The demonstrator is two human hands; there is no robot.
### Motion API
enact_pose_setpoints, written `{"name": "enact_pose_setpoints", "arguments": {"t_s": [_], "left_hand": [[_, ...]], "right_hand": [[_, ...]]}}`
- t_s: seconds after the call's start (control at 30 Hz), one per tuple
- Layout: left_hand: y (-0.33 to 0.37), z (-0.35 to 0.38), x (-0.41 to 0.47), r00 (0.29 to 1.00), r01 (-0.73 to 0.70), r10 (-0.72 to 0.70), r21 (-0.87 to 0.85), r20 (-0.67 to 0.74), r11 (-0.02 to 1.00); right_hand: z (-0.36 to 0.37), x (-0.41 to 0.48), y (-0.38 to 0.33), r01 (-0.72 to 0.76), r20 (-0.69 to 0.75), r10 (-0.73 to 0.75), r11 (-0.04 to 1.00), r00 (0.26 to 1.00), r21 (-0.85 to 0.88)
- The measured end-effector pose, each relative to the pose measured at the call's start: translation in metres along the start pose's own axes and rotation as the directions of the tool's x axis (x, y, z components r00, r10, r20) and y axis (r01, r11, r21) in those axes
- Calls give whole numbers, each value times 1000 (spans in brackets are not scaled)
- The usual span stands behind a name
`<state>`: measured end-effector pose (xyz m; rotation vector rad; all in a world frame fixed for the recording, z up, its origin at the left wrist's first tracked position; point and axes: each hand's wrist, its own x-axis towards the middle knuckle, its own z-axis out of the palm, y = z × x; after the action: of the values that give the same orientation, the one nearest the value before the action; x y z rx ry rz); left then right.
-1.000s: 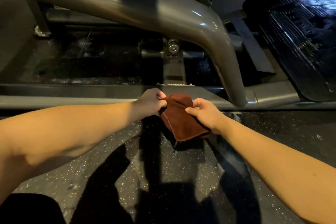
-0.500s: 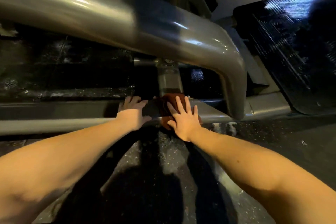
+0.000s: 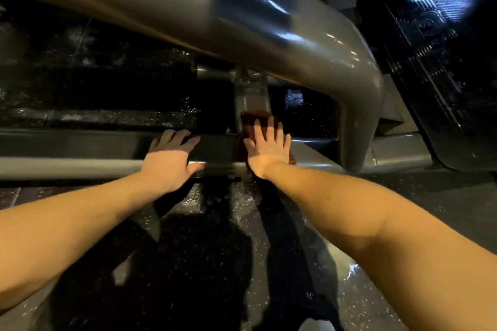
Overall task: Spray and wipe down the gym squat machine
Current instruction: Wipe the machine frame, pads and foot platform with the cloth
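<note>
A brown cloth [image 3: 248, 122] lies on the squat machine's low grey frame rail [image 3: 67, 142]. My right hand [image 3: 267, 149] presses flat on the cloth with straight, spread fingers and covers most of it. My left hand [image 3: 172, 157] rests flat on the same rail just to the left, fingers straight, holding nothing. A thick grey curved tube [image 3: 269, 35] of the machine arches above both hands and comes down on the rail at the right. No spray bottle is in view.
The machine's black textured foot plate [image 3: 435, 67] slants at the upper right. A short grey upright post [image 3: 251, 97] rises behind the cloth. Dark speckled rubber floor [image 3: 215, 263] lies in front of the rail, with wet patches and my shadow on it.
One second ago both hands pinched the folded cloth above the floor. Since then the cloth went onto the rail, my right hand flattened on it and slid it forward, my left hand settled on the rail.
</note>
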<state>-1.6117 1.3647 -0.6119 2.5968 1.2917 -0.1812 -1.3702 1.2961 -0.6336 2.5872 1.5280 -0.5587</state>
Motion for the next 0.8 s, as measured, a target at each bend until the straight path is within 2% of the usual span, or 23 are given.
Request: {"name": "enact_pose_setpoints", "arguments": {"t_s": [0.07, 0.13, 0.2, 0.27, 0.37, 0.47, 0.6, 0.7, 0.8], "left_hand": [[-7, -5, -10, 999, 31, -30, 11, -16, 999], [-13, -17, -17, 995, 87, -91, 85, 43, 993], [-23, -29, -24, 977, 152, -171, 151, 124, 977], [-33, -39, -29, 951, 195, -221, 136, 218, 971], [-34, -47, -32, 917, 214, -248, 141, 313, 967], [-33, -38, -38, 916, 242, -277, 149, 291, 959], [-34, -27, -43, 939, 264, -294, 173, 182, 949], [-31, -31, -40, 948, 267, -285, 131, 141, 955], [-27, -35, -40, 938, 304, -319, 124, 132, 945]], "right_hand": [[-11, 22, -8, -96, 17, 95, 992, 995, 78], [-21, 42, -8, -118, 44, 114, 988, 992, 98], [-26, 61, -8, -111, 76, 103, 988, 992, 112], [-33, 77, -10, -96, 87, 84, 985, 993, 143], [-41, 93, -14, -16, 40, 12, 995, 999, 102], [-38, 89, -11, 174, 24, -174, 985, 984, 7], [-23, 67, 2, 464, 49, -462, 875, 886, -137], [-23, 59, 9, 488, 34, -488, 865, 872, -118], [-24, 62, 5, 356, 24, -355, 931, 935, -78]]}}
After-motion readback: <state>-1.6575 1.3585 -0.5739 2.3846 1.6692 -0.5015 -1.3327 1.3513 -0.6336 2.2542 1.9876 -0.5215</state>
